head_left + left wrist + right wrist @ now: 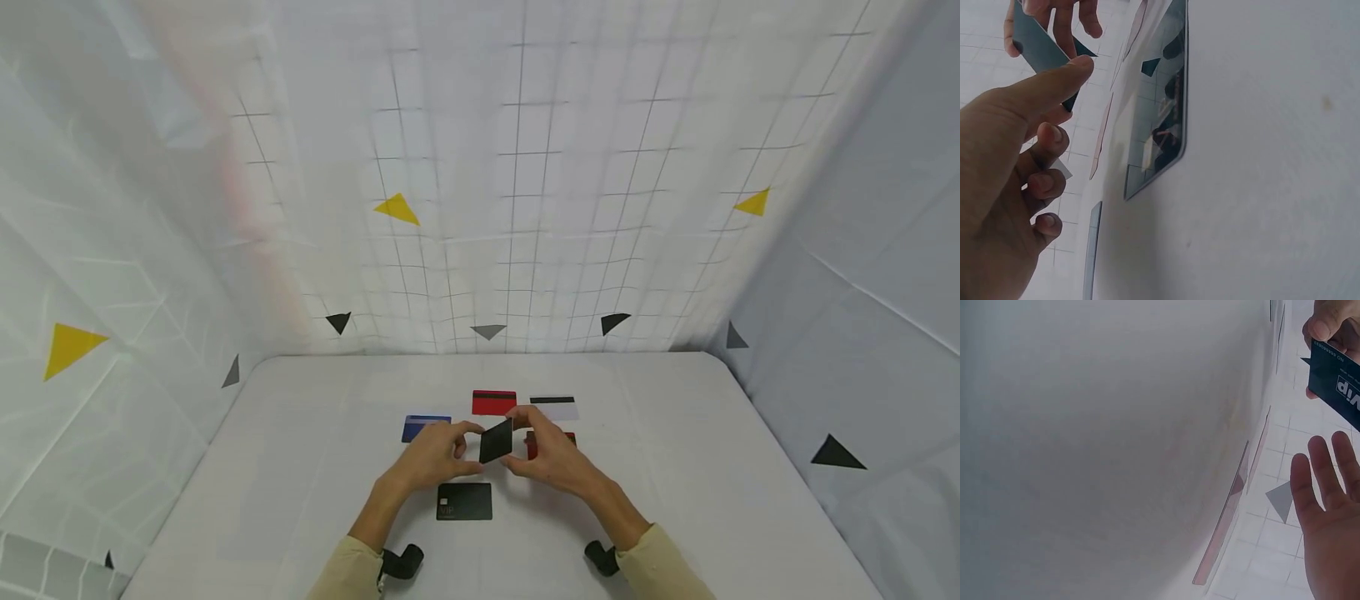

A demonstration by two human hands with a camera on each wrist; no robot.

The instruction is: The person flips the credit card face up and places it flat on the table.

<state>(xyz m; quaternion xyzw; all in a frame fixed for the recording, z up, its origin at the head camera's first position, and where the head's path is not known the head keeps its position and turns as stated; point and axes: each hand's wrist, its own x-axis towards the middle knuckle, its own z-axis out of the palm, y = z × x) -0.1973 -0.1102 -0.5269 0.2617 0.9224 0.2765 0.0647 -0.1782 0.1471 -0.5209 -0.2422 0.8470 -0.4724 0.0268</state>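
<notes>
A dark card (496,442) is raised above the white table, tilted, between both hands. My left hand (433,455) pinches its left side with thumb and index finger; the other fingers stay loosely bent. My right hand (553,457) grips the opposite side between thumb and index finger. White "Vip" lettering shows on the card (1337,384) in the right wrist view. Just below the hands lies a black VIP card (464,502) with a chip, its glossy face reflecting in the left wrist view. A blue card (422,427) sits partly behind the left hand.
Flat on the table (300,500) behind the hands are a red card (494,404) and a white card (555,409), each with a black stripe. Another red card (532,448) is partly covered by the right hand. White sheeting (480,167) encloses the table.
</notes>
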